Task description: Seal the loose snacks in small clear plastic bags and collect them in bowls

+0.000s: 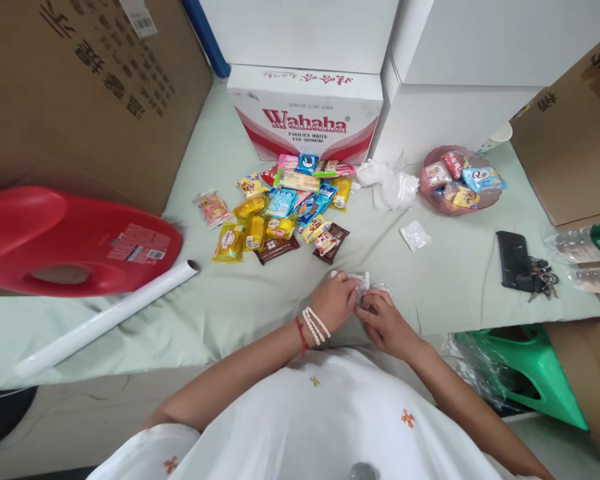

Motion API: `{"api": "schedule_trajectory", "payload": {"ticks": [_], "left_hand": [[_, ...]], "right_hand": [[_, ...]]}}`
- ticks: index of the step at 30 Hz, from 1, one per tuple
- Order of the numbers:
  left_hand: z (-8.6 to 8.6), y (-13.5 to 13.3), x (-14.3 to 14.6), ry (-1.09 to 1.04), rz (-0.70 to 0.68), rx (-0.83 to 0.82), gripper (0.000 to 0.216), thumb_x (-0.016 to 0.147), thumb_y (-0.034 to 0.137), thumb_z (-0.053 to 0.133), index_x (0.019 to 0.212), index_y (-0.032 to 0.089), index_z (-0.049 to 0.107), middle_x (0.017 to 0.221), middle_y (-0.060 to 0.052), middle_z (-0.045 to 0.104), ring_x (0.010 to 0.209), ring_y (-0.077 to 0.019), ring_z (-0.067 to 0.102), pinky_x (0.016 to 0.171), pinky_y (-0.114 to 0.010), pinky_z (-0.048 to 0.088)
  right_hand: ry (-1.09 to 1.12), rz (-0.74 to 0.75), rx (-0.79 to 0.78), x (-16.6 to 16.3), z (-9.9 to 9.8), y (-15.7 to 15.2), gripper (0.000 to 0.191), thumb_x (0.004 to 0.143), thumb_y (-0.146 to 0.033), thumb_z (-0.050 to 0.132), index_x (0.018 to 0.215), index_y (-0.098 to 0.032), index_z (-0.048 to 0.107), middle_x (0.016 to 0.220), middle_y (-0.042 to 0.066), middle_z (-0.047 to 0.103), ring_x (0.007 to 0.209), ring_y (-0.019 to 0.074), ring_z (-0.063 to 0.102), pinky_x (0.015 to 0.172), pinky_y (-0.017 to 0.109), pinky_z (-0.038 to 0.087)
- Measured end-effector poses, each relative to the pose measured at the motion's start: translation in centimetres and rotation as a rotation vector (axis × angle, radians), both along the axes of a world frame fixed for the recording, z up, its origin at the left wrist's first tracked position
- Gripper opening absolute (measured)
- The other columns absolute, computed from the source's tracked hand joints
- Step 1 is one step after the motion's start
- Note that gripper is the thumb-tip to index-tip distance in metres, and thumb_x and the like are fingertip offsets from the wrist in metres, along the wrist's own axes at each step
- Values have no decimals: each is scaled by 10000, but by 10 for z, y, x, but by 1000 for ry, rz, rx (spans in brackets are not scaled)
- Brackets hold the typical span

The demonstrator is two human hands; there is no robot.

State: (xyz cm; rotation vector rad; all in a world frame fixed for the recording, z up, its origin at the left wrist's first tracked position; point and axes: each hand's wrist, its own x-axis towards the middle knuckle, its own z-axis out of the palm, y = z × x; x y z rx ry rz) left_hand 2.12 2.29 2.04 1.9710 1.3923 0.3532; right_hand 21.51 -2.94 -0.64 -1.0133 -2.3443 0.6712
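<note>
Near the table's front edge, my left hand (336, 301) and my right hand (384, 321) meet at a small, clear, crinkled plastic packet (363, 280). The fingers of both hands are closed on it. What the packet contains is too small to make out. Beyond my hands lies a heap of wrapped snacks (281, 203), with yellow, blue, pink and brown wrappers. A folded clear plastic packet (415, 236) rests to the right. Behind it sits a crumpled translucent plastic bag (391, 185).
A pink bowl (447, 205) with snacks stands at right, near a black phone (513, 261) and keys (544, 279). A red jug (130, 257) and white roll (110, 321) lie left. The Wahaha carton (307, 100) and large cardboard boxes (80, 120) border the back.
</note>
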Motion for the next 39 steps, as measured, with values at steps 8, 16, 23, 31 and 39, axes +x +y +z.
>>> {"api": "schedule_trajectory", "payload": {"ticks": [8,16,23,31,39], "left_hand": [[-2,-8,2,287,113,205,399,926,357,658,1307,238,646,1215,-135,626,1118,-307,554,884,-433,483],[-5,3,-1,294,87,85,343,832,456,742,1013,180,648,1189,-158,644,1196,-352,535,930,-486,486],[-6,8,-2,150,154,-91,99,869,272,642,901,206,577,912,-76,683,859,-240,661,753,-339,484],[-3,18,-21,-640,544,-616,230,822,397,641,809,206,515,741,18,602,700,-151,595,629,-269,492],[31,4,-74,-844,438,-818,451,802,586,700,1029,204,622,905,-47,726,888,-212,699,847,-362,557]], "right_hand": [[-144,-750,23,13,-16,1,399,929,-386,640,1266,-173,642,1305,198,497,1305,377,395,1075,619,397],[64,-636,-234,8,21,23,138,983,-333,535,938,-225,608,1015,79,640,917,218,620,836,354,530],[-33,-402,-72,-52,23,8,262,1039,-189,366,1077,-198,625,1022,113,643,921,227,616,828,364,547],[-97,-293,66,-60,11,-6,695,974,-327,605,1591,-155,334,1469,244,485,1296,366,483,1046,604,493],[277,-826,-147,7,29,40,306,1034,-327,477,1201,-233,716,1183,90,739,1112,239,675,1003,427,541]]}}
